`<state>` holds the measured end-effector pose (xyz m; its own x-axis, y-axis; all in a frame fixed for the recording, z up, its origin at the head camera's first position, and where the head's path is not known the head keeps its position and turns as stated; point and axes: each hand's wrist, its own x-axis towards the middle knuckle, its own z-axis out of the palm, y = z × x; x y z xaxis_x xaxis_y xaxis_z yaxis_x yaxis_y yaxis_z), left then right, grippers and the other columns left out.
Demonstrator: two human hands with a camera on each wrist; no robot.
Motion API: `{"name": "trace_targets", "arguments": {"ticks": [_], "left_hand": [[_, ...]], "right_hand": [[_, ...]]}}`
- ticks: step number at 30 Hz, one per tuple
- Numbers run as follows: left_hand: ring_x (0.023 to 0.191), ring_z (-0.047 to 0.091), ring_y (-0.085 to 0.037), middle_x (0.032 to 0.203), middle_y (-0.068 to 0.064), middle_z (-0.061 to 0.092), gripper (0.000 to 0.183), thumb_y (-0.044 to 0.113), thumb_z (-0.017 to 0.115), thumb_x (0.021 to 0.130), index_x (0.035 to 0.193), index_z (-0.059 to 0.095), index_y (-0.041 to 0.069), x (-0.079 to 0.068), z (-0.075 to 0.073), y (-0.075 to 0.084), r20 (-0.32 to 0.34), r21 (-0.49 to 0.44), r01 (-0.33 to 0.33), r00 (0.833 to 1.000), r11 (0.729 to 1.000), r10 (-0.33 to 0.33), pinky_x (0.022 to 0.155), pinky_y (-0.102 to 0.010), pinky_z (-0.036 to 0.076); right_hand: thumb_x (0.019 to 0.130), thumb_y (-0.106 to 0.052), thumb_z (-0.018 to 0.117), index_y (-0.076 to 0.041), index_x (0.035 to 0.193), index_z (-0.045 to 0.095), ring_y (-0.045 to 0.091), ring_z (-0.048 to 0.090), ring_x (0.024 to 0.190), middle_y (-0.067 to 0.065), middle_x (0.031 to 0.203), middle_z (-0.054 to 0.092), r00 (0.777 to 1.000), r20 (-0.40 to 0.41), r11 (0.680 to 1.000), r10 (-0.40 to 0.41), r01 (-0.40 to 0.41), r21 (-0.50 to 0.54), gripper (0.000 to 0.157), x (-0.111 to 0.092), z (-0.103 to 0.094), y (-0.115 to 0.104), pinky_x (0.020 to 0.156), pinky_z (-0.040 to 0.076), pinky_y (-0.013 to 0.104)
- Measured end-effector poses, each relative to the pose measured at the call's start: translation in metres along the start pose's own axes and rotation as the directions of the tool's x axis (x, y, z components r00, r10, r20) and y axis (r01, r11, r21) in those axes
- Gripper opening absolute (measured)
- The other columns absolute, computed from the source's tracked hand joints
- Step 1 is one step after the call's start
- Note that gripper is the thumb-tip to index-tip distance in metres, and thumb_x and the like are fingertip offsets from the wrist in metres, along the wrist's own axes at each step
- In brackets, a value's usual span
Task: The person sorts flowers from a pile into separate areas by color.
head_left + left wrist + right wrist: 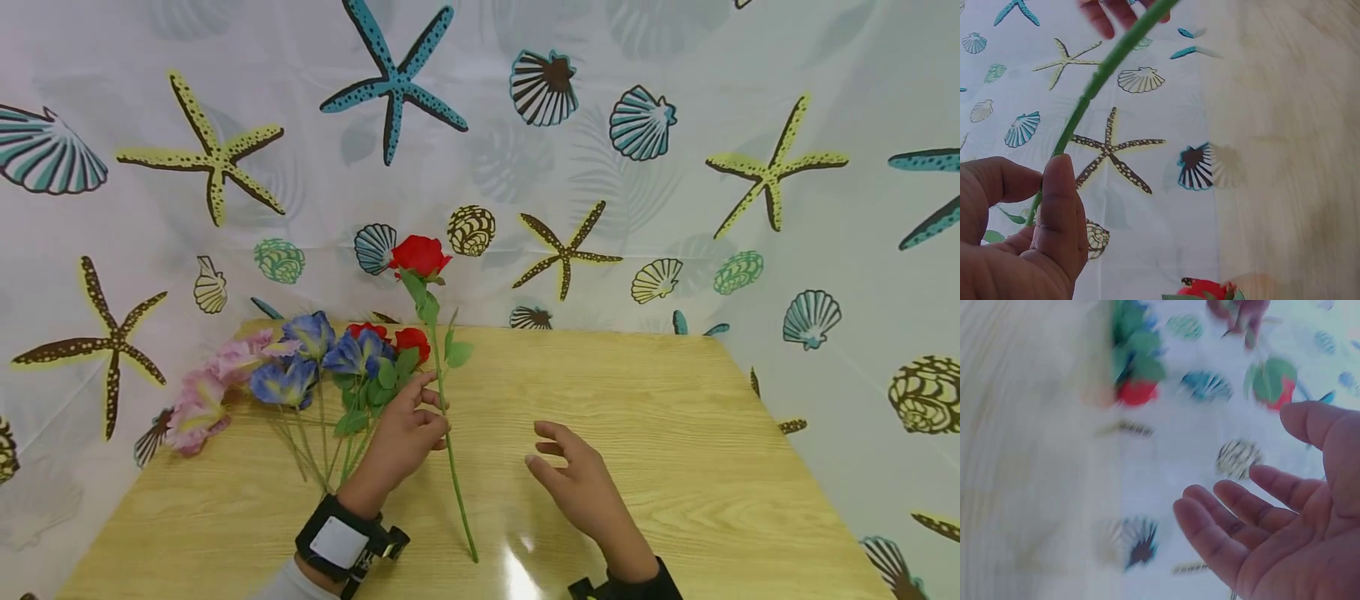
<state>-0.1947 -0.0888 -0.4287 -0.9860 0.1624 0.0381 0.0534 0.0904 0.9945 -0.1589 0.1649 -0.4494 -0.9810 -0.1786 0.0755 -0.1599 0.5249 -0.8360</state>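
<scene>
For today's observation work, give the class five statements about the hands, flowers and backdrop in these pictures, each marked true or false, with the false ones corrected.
1. The left hand pinches the stem of a red rose. True.
2. The right hand grips a stem too. False: it holds nothing.
3. In the head view, the blue flowers are right of the pink flowers. True.
4. The held rose's bloom points toward the person. False: the bloom is at the far end, the bare stem end nearer the person.
5. The backdrop shows starfish and shells. True.

Flowers on wood-grained table
</scene>
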Motion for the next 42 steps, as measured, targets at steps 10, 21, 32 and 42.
{"name": "trace_targets", "arguments": {"ticks": [10, 21, 32, 42], "left_hand": [[0.08, 0.061, -0.017, 0.111, -0.017, 0.051, 0.064, 0.003, 0.056, 0.088, 0.146, 0.031, 0.015, 0.013, 0.047, 0.014, -0.007, -0.129, -0.088, 0.996, 0.988, 0.088, 0.067, -0.037, 0.058], [0.082, 0.06, -0.024, 0.112, -0.023, 0.05, 0.063, -0.002, 0.055, 0.088, 0.145, 0.031, 0.01, 0.0, 0.057, 0.036, -0.032, -0.127, -0.095, 0.995, 0.987, 0.091, 0.067, -0.038, 0.057], [0.084, 0.061, -0.021, 0.107, -0.016, 0.052, 0.059, -0.001, 0.055, 0.089, 0.142, 0.035, 0.014, 0.006, 0.069, 0.011, -0.046, 0.003, -0.207, 0.977, 0.978, 0.207, 0.062, -0.033, 0.057], [0.088, 0.062, -0.023, 0.107, -0.011, 0.052, 0.057, 0.001, 0.055, 0.09, 0.142, 0.035, 0.014, 0.003, 0.074, 0.005, -0.051, 0.038, -0.281, 0.958, 0.959, 0.283, 0.062, -0.025, 0.056]], "right_hand": [[0.092, -0.024, 0.061, -0.024, 0.127, 0.055, 0.01, 0.061, 0.097, -0.004, 0.118, 0.062, 0.997, -0.063, 0.997, -0.042, 0.046, 0.058, 0.036, -0.006, 0.024, -0.022, 0.074, 0.056, 0.034], [0.089, -0.013, 0.063, -0.015, 0.115, 0.063, 0.005, 0.06, 0.077, -0.005, 0.09, 0.066, 0.994, -0.084, 0.995, -0.077, 0.072, -0.065, 0.026, -0.013, 0.03, -0.024, 0.061, 0.053, 0.02], [0.088, -0.005, 0.064, -0.009, 0.113, 0.055, 0.004, 0.058, 0.068, -0.005, 0.083, 0.06, 0.989, -0.026, 0.959, -0.146, 0.135, -0.25, 0.028, -0.013, 0.029, -0.026, 0.057, 0.048, 0.018], [0.087, -0.002, 0.063, -0.008, 0.114, 0.055, 0.0, 0.052, 0.059, -0.003, 0.082, 0.061, 0.991, -0.026, 0.951, -0.133, 0.121, -0.285, 0.029, -0.014, 0.027, -0.028, 0.05, 0.045, 0.017]]}}
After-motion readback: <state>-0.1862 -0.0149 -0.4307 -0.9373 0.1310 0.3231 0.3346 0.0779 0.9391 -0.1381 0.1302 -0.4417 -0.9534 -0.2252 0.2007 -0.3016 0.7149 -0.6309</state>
